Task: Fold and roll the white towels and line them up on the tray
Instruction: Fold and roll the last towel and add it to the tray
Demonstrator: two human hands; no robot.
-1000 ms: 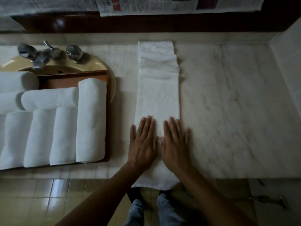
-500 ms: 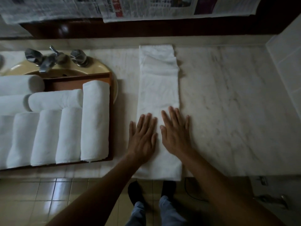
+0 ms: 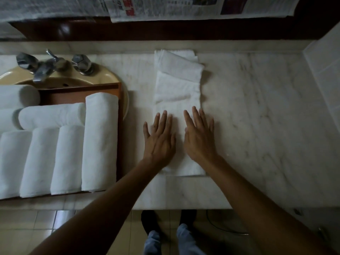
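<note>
On the marble counter (image 3: 257, 116) in front of you, the towel (image 3: 177, 89) lies folded into a long strip running away from you. Its far end is layered and a little askew. Your left hand (image 3: 159, 142) lies flat on the strip's left side, fingers straight and slightly apart, thumb out past the towel's edge. Your right hand (image 3: 199, 138) lies flat on the right side, fingers straight and fanned, the outer ones over the edge onto the counter. The hands are close but not touching. To your left the tray (image 3: 120, 144) sits over the sink (image 3: 103, 78), below the tap (image 3: 43, 68). It holds rolls (image 3: 100, 140): four side by side, more crosswise behind them.
</note>
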